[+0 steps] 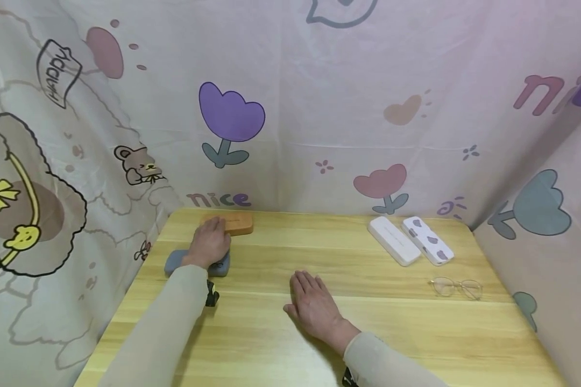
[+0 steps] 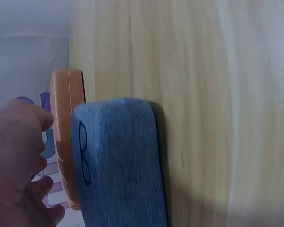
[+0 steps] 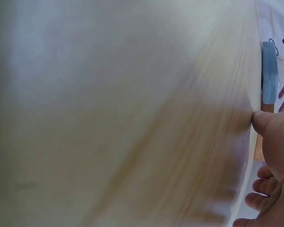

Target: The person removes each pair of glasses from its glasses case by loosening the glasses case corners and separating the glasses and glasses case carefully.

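Note:
My left hand (image 1: 207, 243) reaches over a blue-grey glasses case (image 1: 219, 267), which has a drawing of glasses on its lid (image 2: 84, 152). Its fingertips overlap the left end of an orange glasses case (image 1: 240, 223) at the table's back left. Up close, the thumb and loosely bent fingers (image 2: 45, 187) are beside the orange case (image 2: 68, 99); whether they touch it I cannot tell. My right hand (image 1: 314, 305) lies palm down near the table's middle, fingers straight, holding nothing.
Two slim cases lie at the back right of the wooden table (image 1: 271, 344), one white (image 1: 394, 242), one white with grey patches (image 1: 428, 241). Thin-framed eyeglasses (image 1: 457, 288) lie in front of them. A printed curtain (image 1: 290, 107) hangs behind and at the sides.

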The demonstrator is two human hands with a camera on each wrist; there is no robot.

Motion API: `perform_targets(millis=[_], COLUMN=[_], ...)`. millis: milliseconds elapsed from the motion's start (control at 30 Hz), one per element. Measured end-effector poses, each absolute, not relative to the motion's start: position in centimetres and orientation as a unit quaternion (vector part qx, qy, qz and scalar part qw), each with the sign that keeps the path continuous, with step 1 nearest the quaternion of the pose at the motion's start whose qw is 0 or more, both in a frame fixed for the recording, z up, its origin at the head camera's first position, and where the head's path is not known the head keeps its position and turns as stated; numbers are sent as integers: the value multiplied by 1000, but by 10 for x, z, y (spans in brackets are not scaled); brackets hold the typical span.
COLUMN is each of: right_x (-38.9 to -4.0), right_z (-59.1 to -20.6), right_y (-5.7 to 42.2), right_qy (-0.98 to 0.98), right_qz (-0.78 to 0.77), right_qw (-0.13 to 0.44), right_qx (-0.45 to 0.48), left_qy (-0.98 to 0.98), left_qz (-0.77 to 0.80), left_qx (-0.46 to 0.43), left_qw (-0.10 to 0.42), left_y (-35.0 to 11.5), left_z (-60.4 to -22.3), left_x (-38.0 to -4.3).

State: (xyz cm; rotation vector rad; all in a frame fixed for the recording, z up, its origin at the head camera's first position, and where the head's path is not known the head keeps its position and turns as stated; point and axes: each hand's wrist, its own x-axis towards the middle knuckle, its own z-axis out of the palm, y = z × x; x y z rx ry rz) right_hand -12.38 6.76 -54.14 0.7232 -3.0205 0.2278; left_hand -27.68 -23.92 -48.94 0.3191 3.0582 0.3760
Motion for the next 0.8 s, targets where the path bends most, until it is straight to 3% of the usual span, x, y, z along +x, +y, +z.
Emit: perform_targets(millis=[300, 500, 800], right_x=[-125, -128, -145], right_z=[-541, -541, -542], right_y=[69, 70, 68], right_qy=[-970, -970, -964], right_qz=[65, 79, 118], right_qw=[19, 25, 81], right_qx=[231, 228, 222], left_qy=[984, 984, 980], left_qz=[110, 98, 107], left_qx=[107, 122, 143], left_qw=[88, 87, 92], left_y=[-223, -213, -185], left_z=[-490, -491, -489], left_x=[-276, -270, -261])
